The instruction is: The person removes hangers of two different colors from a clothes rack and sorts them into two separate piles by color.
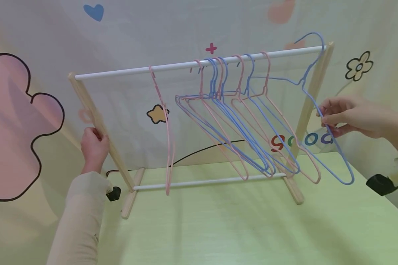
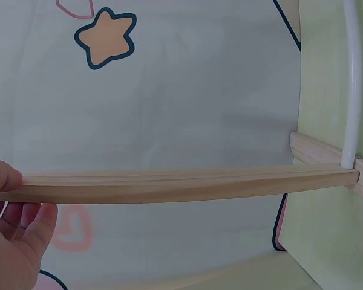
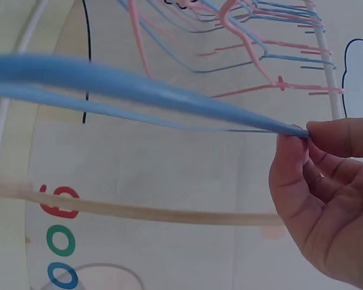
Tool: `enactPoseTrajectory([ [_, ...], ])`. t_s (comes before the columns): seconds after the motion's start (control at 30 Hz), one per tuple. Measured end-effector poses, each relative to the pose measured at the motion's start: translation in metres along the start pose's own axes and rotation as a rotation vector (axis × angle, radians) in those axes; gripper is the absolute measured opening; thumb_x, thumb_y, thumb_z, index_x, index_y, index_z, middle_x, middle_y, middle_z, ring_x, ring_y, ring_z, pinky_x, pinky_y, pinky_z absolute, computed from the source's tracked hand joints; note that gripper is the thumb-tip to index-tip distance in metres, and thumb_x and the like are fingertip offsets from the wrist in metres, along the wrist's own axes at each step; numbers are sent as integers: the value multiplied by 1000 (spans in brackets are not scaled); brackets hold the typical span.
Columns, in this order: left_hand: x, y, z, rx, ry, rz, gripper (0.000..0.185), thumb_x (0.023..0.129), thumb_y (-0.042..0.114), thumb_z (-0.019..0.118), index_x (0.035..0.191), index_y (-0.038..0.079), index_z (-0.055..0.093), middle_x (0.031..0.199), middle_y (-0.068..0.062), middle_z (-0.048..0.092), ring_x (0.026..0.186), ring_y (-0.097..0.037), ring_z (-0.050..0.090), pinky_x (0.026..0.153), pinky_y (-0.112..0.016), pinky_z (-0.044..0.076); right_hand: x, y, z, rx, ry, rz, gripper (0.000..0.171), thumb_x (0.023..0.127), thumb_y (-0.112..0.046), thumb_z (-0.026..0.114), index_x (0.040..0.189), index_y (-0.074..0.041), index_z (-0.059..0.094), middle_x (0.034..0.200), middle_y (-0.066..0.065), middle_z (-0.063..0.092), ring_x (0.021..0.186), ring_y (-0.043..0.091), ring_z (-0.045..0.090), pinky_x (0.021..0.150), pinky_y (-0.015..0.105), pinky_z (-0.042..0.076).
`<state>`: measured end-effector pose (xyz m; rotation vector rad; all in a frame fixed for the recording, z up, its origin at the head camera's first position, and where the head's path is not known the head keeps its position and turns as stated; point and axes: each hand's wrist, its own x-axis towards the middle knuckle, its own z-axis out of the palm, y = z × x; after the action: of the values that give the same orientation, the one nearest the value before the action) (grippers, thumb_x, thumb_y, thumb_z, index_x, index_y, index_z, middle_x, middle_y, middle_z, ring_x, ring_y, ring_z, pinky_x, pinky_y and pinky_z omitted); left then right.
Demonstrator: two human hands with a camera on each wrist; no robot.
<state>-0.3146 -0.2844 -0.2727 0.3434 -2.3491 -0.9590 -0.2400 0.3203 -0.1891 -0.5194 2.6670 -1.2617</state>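
Note:
In the head view, my left hand (image 1: 95, 148) grips the left wooden post (image 1: 118, 162) of a clothes rack. The left wrist view shows the thumb and fingers on either side of that post (image 2: 187, 192). At the far right, my right hand (image 1: 359, 116) pinches one sloping side of a blue clothes hanger (image 1: 341, 151). The hanger's hook rises above the right end of the white top bar (image 1: 119, 71); whether it touches the bar I cannot tell. The right wrist view has the hanger (image 3: 139, 87) between thumb and fingertips.
Several pink and blue hangers hang bunched on the bar's right half, among them a pink hanger (image 1: 310, 154). Another pink hanger (image 1: 168, 147) hangs apart at left. A white lower rod (image 1: 212, 182) joins the rack's feet on the pale green table (image 1: 219, 228). Behind is a patterned curtain (image 1: 146, 33).

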Motion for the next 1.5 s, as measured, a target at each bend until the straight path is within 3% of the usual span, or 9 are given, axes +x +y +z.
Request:
enactPoseTrajectory([
  [0.23,-1,0,-1,2,16,27,29,86,15,43,107,-5,41,96,-18,46,91,-34,44,78,-40,37,-19,24,-6,-121,3,85,19,90,-12,47,89,-31,48,76,-7,54,65,16,54,61,32,50],
  [0.47,-2,0,1,-4,25,48,28,86,14,43,106,-5,41,94,-18,46,90,-34,44,78,-40,36,-35,48,-2,-169,29,181,8,90,-7,47,97,-6,46,74,-1,52,65,15,52,59,29,49],
  [0.53,-1,-1,1,-3,22,46,28,86,14,43,106,-5,41,95,-18,46,91,-34,44,79,-41,36,-40,56,1,-171,14,186,8,90,-7,47,97,-5,45,74,-1,51,65,15,51,59,28,49],
  [0.83,-2,-1,1,9,15,51,28,86,15,43,106,-5,41,95,-18,45,89,-34,44,77,-41,35,-57,84,12,-148,-59,156,6,89,-7,47,94,-11,46,73,-3,52,61,16,53,57,28,49],
  [1.2,-2,1,1,1,12,50,29,86,15,44,107,-5,40,95,-18,46,90,-34,44,79,-41,36,-72,125,37,83,-326,10,6,93,-6,38,92,-10,41,72,-1,47,60,17,51,53,29,47],
  [1.5,-2,-1,1,16,8,44,28,87,16,43,106,-5,40,94,-17,45,88,-33,44,74,-39,35,-73,132,58,83,-362,9,4,93,-7,39,89,-8,40,70,9,45,58,18,51,49,27,45],
])
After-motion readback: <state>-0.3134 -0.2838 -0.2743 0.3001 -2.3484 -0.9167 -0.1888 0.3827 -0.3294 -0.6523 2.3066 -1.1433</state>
